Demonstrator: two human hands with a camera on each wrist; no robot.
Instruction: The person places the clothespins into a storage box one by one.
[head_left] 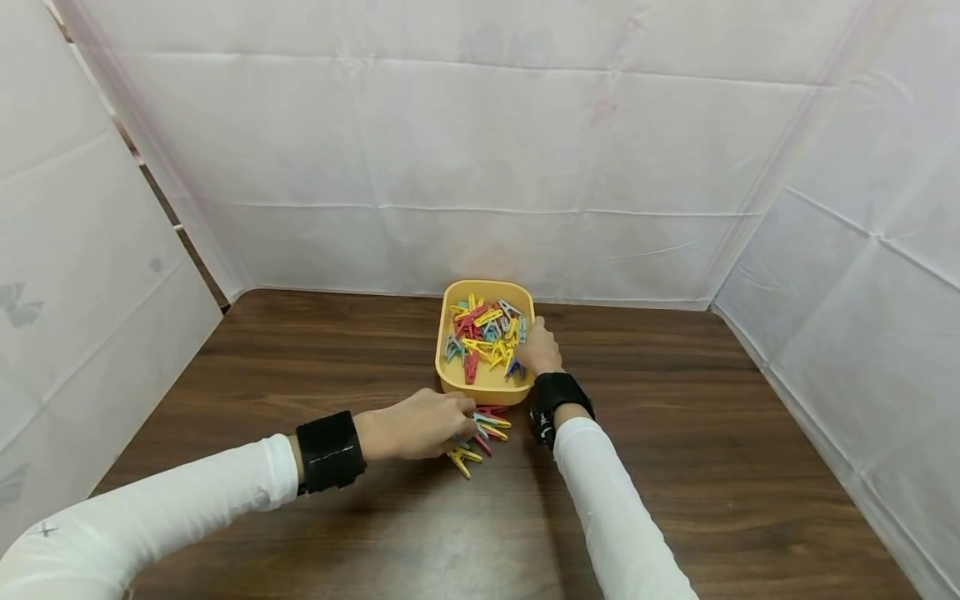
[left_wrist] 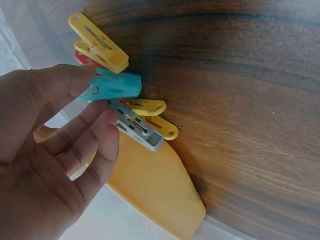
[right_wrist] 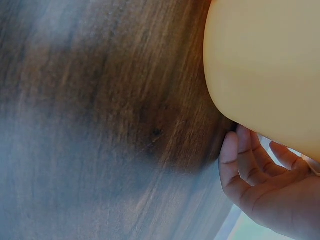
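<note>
A yellow plastic tub [head_left: 450,377] stands mid-table and holds several coloured clothespins [head_left: 486,332]. In front of it a small pile of clothespins [head_left: 483,429] lies on the wood. My left hand [head_left: 467,428] is at this pile. In the left wrist view my left hand [left_wrist: 102,97] pinches a teal clothespin [left_wrist: 117,86] between thumb and fingers, with a grey clothespin [left_wrist: 139,130] at a fingertip and yellow ones [left_wrist: 100,47] beside it. My right hand [head_left: 534,350] grips the tub's near right corner. Its fingers [right_wrist: 242,162] curl against the tub wall [right_wrist: 265,65].
The dark wooden table [head_left: 675,433] is enclosed by white sheet walls [head_left: 480,167] at the back and both sides. Both wrists wear black bands over white sleeves. The tub [left_wrist: 155,185] lies just beyond the pile.
</note>
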